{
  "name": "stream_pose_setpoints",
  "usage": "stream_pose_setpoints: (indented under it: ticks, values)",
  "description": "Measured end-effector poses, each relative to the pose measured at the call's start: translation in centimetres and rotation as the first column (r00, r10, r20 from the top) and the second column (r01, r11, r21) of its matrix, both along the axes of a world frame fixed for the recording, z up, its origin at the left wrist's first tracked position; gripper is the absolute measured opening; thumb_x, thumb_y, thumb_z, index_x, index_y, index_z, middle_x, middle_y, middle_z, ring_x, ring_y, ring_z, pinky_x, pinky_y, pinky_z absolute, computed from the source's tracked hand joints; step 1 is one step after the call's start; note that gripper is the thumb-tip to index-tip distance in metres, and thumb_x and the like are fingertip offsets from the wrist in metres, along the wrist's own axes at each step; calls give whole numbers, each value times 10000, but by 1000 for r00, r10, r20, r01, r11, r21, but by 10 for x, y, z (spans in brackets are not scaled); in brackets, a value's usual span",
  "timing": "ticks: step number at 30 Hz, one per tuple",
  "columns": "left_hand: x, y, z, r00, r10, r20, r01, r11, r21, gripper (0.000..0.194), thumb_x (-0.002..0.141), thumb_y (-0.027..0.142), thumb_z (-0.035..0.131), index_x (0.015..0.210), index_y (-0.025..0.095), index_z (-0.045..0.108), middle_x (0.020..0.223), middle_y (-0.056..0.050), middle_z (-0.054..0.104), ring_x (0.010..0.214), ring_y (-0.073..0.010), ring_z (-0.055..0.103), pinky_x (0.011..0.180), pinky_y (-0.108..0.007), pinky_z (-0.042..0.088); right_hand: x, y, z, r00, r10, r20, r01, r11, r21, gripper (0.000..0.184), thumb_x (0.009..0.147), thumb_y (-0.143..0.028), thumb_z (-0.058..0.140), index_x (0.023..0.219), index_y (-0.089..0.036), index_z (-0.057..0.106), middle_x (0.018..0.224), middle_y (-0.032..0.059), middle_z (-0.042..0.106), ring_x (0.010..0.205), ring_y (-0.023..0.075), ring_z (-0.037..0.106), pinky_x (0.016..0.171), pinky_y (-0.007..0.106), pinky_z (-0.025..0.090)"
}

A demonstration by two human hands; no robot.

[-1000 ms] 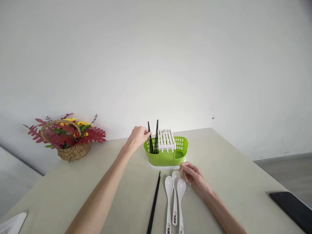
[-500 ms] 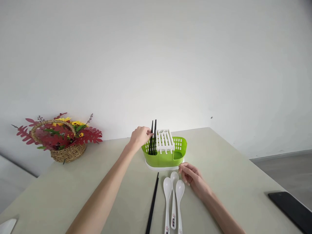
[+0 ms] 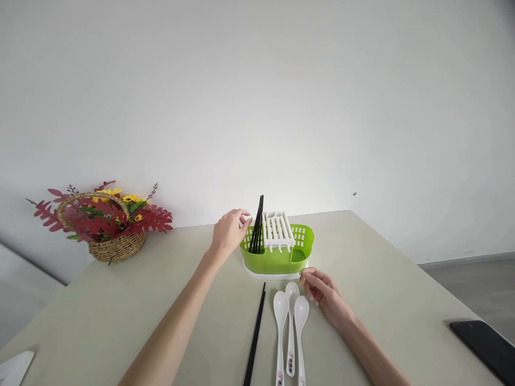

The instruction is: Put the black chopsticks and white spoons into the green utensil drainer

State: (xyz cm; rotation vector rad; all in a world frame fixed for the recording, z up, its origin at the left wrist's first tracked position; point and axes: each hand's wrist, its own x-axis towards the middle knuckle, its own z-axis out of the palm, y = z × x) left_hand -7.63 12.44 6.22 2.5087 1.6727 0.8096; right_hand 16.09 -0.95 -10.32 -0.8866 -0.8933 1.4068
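Note:
A green cutlery basket (image 3: 271,262) stands on a white base tray (image 3: 265,276). Several black chopsticks (image 3: 257,228) lean together in its left part, tips up and bunched. My left hand (image 3: 231,230) is just left of them at the basket's rim, thumb and forefinger a little apart with nothing between them. At the tray's front right edge, my right hand (image 3: 322,292) pinches the rim with its fingertips. Below the basket, black chopsticks (image 3: 255,338) lie on the table, close together. Beside them rest three white spoons (image 3: 290,321), bowls toward the basket.
A white slotted rack (image 3: 277,230) sits across the basket's middle. To the left is a wicker basket of artificial flowers (image 3: 116,249). A black phone (image 3: 480,343) lies near the right edge of the table (image 3: 382,321), and a white object (image 3: 16,370) shows at bottom left.
My left hand has let go of the chopsticks, which now lean right and bunch together in the basket. The right hand stays at the tray. The view has shifted slightly.

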Motion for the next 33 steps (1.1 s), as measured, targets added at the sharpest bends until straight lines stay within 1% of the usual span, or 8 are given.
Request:
stream_pose_setpoints:
  ticks: [3, 5, 9, 12, 16, 24, 28, 33]
  values:
    - [-8, -22, -14, 975, -21, 221, -10, 990, 138, 227, 1015, 392, 530, 1070, 227, 677, 843, -4, 718, 673, -146, 636, 696, -258, 473, 0, 0, 0, 1000, -18, 12, 18, 1000, -4, 409, 846, -577, 806, 794, -182, 712, 643, -14, 556, 537, 96, 386, 500, 261, 254]
    - [-12, -39, -27, 952, -25, 306, -20, 989, 145, 255, 1025, 430, 503, 1013, 220, 646, 750, 13, 666, 626, -140, 607, 665, -250, 457, 0, 0, -2, 999, -29, 18, 29, 1000, -9, 407, 834, -579, 814, 798, -184, 718, 699, 1, 597, 542, 97, 404, 498, 265, 260]
    - [-20, -80, -62, 957, -53, 287, 73, 996, -59, 311, 1043, 471, 446, 927, 233, 608, 654, 33, 618, 568, -141, 579, 601, -248, 414, 1, 0, -3, 999, -26, 22, 26, 1000, -10, 396, 845, -571, 807, 802, -187, 722, 716, 4, 603, 541, 97, 412, 495, 266, 264]
    - [-28, -114, -90, 976, -140, 167, 180, 950, -255, 332, 1052, 457, 429, 867, 242, 601, 673, 27, 643, 584, -150, 595, 587, -255, 395, 1, -1, -1, 1000, -16, 16, 16, 1000, -12, 378, 867, -549, 798, 801, -185, 720, 676, -6, 575, 540, 91, 406, 496, 260, 260]
    - [-38, -153, -114, 995, -90, 41, 99, 922, -373, 284, 1028, 455, 461, 895, 246, 599, 696, 23, 642, 594, -172, 604, 589, -279, 402, 0, -2, 1, 1000, -22, 12, 22, 1000, -21, 380, 851, -548, 813, 788, -186, 718, 687, -2, 588, 538, 87, 397, 488, 257, 261]
    - [-25, -185, -113, 965, 12, -264, -114, 920, -375, 145, 942, 266, 552, 967, 195, 676, 1043, -102, 710, 930, -254, 708, 760, -348, 525, 0, -4, 1, 999, -45, 29, 46, 998, -33, 396, 815, -566, 831, 782, -186, 723, 713, 9, 606, 545, 98, 394, 485, 268, 274]
    - [-5, -188, -112, 890, 32, -455, -210, 914, -347, 239, 892, 85, 532, 954, 160, 750, 966, -143, 722, 923, -294, 725, 794, -386, 552, 1, -3, 1, 999, -49, 22, 50, 998, -32, 385, 817, -558, 832, 803, -187, 729, 748, 16, 615, 549, 99, 399, 481, 263, 275]
    - [4, -186, -114, 875, 60, -481, -246, 910, -334, 335, 802, -53, 519, 894, 156, 765, 866, -140, 718, 835, -280, 734, 701, -342, 543, 1, -3, 1, 998, -47, 28, 48, 998, -37, 400, 807, -572, 834, 779, -189, 720, 696, 8, 601, 534, 102, 387, 474, 268, 267]
